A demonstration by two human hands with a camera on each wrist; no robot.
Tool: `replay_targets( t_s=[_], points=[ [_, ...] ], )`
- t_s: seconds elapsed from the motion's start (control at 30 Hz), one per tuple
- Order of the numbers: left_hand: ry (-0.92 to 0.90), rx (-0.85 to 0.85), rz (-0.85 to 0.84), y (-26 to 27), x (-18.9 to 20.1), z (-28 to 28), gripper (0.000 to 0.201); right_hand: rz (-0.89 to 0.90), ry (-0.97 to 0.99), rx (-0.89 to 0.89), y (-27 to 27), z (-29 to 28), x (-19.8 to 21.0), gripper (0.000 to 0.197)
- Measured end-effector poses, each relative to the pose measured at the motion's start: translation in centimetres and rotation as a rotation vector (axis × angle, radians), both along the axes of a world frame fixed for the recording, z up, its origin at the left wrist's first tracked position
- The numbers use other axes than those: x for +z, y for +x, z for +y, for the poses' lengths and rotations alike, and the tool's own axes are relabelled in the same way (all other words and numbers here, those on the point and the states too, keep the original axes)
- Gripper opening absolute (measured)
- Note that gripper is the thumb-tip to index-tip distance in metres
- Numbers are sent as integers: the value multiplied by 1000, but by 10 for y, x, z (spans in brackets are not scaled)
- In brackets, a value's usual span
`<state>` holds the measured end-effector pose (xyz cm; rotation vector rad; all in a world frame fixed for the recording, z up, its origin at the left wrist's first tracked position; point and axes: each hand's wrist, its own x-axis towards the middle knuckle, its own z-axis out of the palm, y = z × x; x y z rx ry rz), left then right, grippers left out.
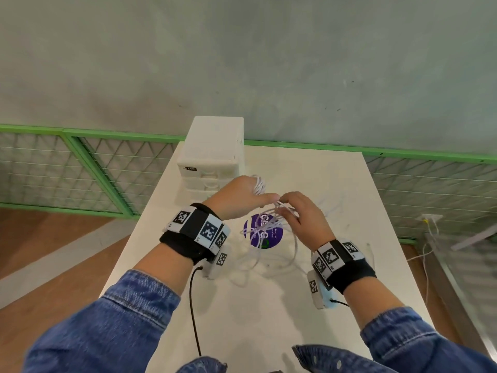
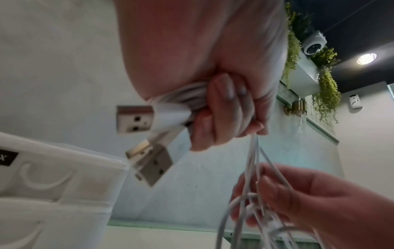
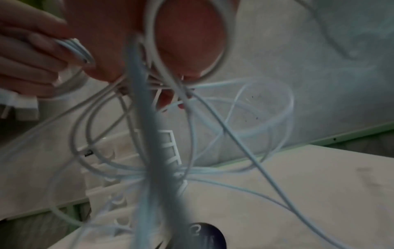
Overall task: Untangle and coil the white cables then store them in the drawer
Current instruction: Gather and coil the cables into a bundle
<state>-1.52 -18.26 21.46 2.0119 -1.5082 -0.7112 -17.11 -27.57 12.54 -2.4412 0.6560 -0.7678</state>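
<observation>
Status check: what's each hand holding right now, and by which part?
Left hand grips the white cables bunched just behind two USB plugs. Right hand pinches loose strands of the tangle hanging below.

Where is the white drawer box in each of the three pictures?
Head: the drawer box stands at the table's far left, just beyond the left hand.
Left wrist: lower left corner, below two USB plugs.
Right wrist: blurred, lower left of middle, behind the cables.
Shared landmark: the drawers' curved handles.
</observation>
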Motion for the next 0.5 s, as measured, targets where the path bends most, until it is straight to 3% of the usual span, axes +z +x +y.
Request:
replay_targets(
  t_s=[0.13,0.23,0.33,0.5],
  points=[
    [-130,105,16,12,3,3,38,82,189,-70,-14,2,-12,24],
    [-134,143,-29,21,0,6,41,141,134,-41,-23,-2,-18,41],
    [-174,255,-25,31,-2,8,40,82,170,-87,-33,-4,-24,50],
    [-273,406,-29,48,-8,11,44,-24,292,-168,-39,-5,-28,32]
  ],
)
